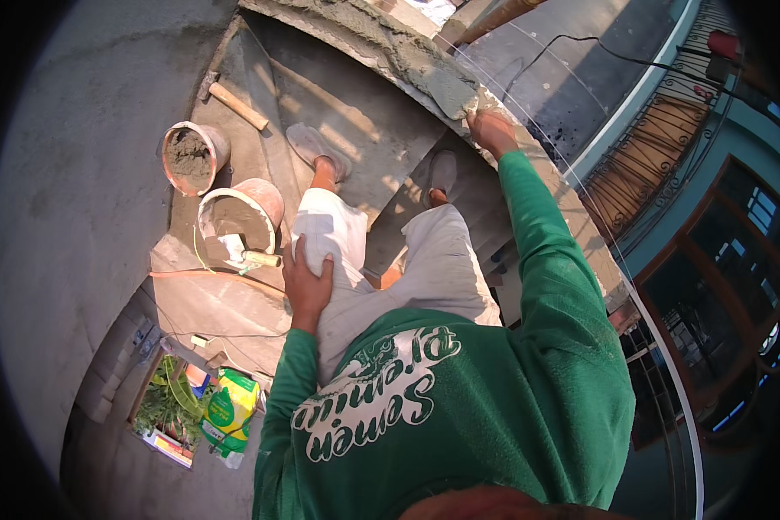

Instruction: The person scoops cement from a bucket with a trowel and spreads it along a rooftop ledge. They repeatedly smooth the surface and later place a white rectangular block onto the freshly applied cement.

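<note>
Mortar (399, 48), a ridged grey strip, is stretched lengthwise up-left from the nearer, curled right hand (493, 133), pinch unclear; left hand (308, 284) is spread on white cloth trousers (446, 264).

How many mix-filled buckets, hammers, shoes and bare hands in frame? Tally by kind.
Mix-filled buckets: 2
Hammer: 1
Shoes: 2
Bare hands, left hand and right hand: 2
Total: 7

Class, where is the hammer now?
In the head view, the hammer lies at upper left, just above the upper bucket and left of the left shoe.
</note>
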A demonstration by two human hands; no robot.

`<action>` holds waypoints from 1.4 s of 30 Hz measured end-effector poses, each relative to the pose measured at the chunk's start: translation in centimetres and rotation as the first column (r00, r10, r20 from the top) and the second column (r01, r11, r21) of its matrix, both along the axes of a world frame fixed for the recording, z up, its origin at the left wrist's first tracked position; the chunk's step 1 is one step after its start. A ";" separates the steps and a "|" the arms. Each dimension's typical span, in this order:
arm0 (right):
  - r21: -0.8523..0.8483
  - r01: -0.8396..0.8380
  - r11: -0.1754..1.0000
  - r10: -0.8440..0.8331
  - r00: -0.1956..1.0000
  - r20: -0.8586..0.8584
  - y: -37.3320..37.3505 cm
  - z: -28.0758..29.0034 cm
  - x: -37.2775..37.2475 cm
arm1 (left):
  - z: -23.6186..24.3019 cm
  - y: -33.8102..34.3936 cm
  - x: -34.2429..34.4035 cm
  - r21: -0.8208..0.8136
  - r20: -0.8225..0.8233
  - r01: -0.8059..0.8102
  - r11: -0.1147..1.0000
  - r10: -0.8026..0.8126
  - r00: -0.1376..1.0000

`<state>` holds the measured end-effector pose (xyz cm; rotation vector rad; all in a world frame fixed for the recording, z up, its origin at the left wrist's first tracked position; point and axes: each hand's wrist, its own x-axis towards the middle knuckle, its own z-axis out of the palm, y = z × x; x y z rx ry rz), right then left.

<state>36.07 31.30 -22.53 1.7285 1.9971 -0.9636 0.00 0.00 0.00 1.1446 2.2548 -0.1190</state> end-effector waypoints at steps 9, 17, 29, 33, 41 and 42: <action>0.087 0.275 0.958 -0.279 0.959 0.041 -8.1 3.3 3.7 | 0.6 0.3 -0.6 0.009 -0.047 0.000 1.000 0.001 0.999; 0.171 0.134 0.976 -0.129 0.991 -0.040 -4.1 2.5 -8.3 | 0.4 1.4 0.5 -0.008 -0.061 0.030 1.000 -0.030 0.998; 0.018 0.167 0.986 -0.168 0.973 0.160 -8.9 4.1 3.4 | 0.3 1.1 1.3 0.007 -0.060 -0.017 1.000 0.018 0.998; 0.153 0.336 0.929 -0.351 0.933 0.081 -11.7 7.3 5.2 | -0.8 -0.6 0.7 0.075 -0.071 0.011 0.997 -0.006 0.997; -0.051 0.244 0.968 -0.218 0.929 0.299 -0.7 5.7 -1.5 | 0.1 2.2 1.7 -0.034 -0.101 -0.121 0.992 0.117 0.988; -0.021 0.186 0.982 -0.173 0.944 0.282 0.8 5.2 -3.3 | 0.0 2.6 1.5 -0.006 -0.084 -0.125 0.992 0.124 0.989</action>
